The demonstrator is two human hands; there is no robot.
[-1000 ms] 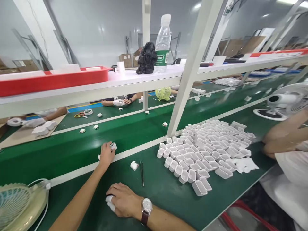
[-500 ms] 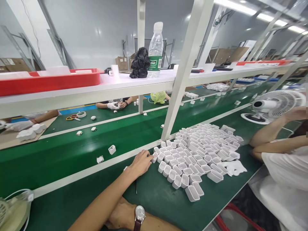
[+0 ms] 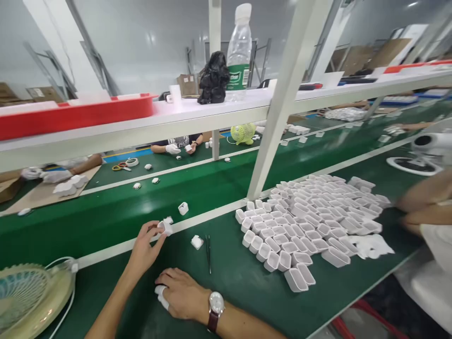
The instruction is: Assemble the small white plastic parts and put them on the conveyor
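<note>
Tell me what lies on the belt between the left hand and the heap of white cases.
In the head view, between the left hand and the white cases lie a small white part and dark tweezers on bare green belt.

1. Left hand [image 3: 143, 249]: bare, no glove, no ring seen; the forearm is uncovered to the frame's lower edge, no sleeve in view.
2. Right hand [image 3: 181, 295]: bare as well, with white wrapping on the fingertips [image 3: 160, 295].
3. Wristwatch [image 3: 215, 301] just behind the right hand: round pale dial, silver case, dark brown strap.
</note>
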